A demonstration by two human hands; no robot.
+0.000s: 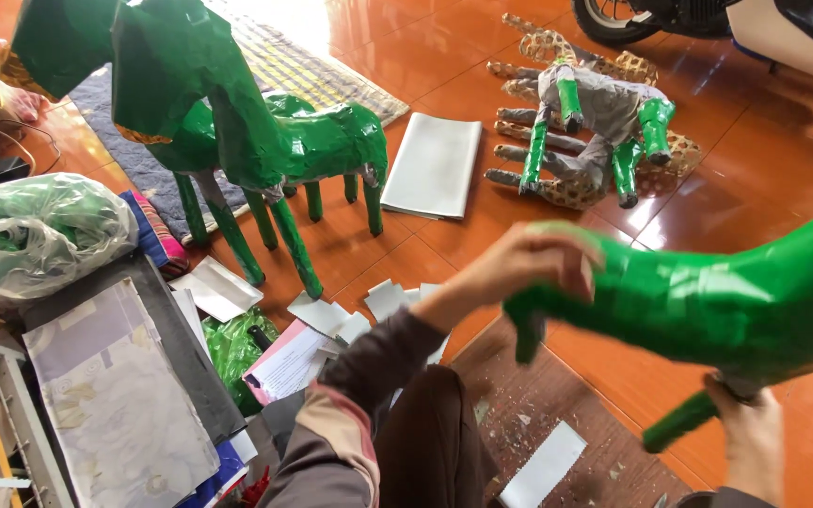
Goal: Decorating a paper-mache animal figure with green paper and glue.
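Head view: left hand (543,263) is curling shut over the green paper horse (726,301) at its narrow end; right hand (755,437) is gripping 1 leg underneath, at the floor's (708,202) right edge. Risk: thin leg snapping or foil tearing if grips twist apart. 2 finished green horses (265,141) are standing at the mat's (331,66) edge.

Two green foil-covered horse figures (265,150) stand on the orange tiled floor (736,179) — beside them a stack of silver sheets (433,165), an unfinished grey figure (595,127) and a clear plastic bag (35,233) of green scraps.
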